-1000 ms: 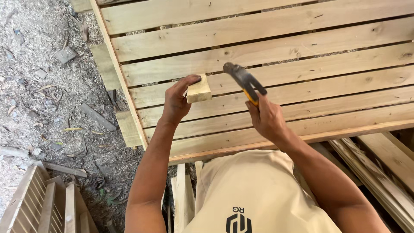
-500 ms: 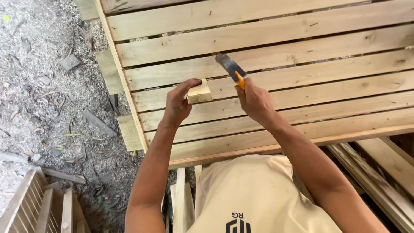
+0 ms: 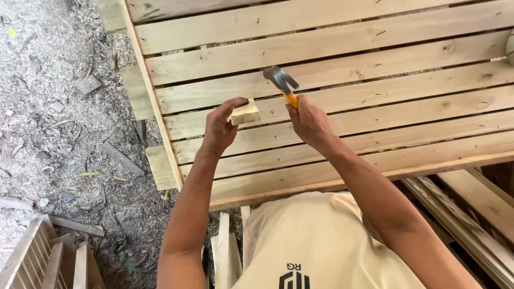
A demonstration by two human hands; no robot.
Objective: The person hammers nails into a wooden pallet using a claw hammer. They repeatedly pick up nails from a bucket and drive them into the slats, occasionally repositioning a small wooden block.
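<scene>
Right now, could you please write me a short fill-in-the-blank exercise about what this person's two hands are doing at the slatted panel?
1. The left hand holds a small wooden ____ against the slatted wooden panel.
2. The right hand grips a ____ by its orange handle.
3. The tool's metal head is raised ____ the slats.
4. Wood scraps lie on the ground to the ____ of the panel.

Missing words: block; hammer; above; left

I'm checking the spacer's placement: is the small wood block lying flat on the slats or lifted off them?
Flat on the slats. The block rests across them, the left hand gripping its left end; the right hand holds a hammer beside it.
</scene>
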